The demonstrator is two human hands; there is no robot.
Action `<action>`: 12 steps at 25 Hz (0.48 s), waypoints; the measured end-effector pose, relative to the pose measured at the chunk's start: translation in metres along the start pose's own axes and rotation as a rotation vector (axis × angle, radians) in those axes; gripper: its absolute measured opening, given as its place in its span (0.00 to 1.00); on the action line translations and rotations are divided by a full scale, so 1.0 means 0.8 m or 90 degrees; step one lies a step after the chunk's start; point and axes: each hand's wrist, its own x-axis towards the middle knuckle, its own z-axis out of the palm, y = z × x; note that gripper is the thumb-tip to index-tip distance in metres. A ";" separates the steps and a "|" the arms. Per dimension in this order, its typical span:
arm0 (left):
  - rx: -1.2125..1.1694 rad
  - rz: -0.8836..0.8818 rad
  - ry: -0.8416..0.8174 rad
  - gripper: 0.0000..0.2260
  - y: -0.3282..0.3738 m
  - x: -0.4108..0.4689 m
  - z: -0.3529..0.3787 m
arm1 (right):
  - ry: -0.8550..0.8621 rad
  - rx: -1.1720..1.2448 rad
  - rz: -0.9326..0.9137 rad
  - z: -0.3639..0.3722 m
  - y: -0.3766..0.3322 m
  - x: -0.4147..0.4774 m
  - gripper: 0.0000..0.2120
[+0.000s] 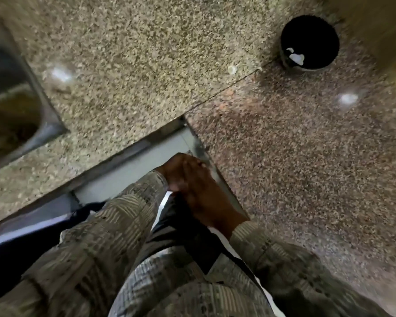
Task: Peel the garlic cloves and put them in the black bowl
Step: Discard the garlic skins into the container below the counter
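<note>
The black bowl (309,42) stands on the granite counter at the far right, with a few white pieces (295,57) inside it. A small pale piece (232,69), perhaps a garlic clove or a bit of skin, lies on the counter to the left of the bowl. My left hand (174,173) and my right hand (205,197) are pressed together at the counter's inner corner, below the counter edge, with the right hand lying over the left. The frame is blurred. A tiny pale spot shows between the fingers, and I cannot tell what, if anything, the hands hold.
A steel sink (14,106) is set into the counter at the left. The speckled counter (146,65) wraps round me in an L shape, with a seam running towards the bowl. A wall or cabinet rises at the far right.
</note>
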 end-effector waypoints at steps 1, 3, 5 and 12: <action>-0.041 0.015 -0.023 0.08 -0.001 -0.014 -0.001 | 0.016 0.201 0.101 -0.002 -0.014 0.005 0.23; -0.120 0.068 -0.038 0.10 -0.019 -0.044 -0.021 | 0.061 0.417 0.235 -0.008 -0.056 0.014 0.17; -0.169 0.117 -0.030 0.12 -0.044 -0.076 -0.049 | 0.024 0.600 0.311 0.000 -0.080 0.029 0.21; -0.351 0.268 0.062 0.16 -0.120 -0.207 -0.175 | -0.090 0.758 0.444 0.111 -0.170 0.026 0.16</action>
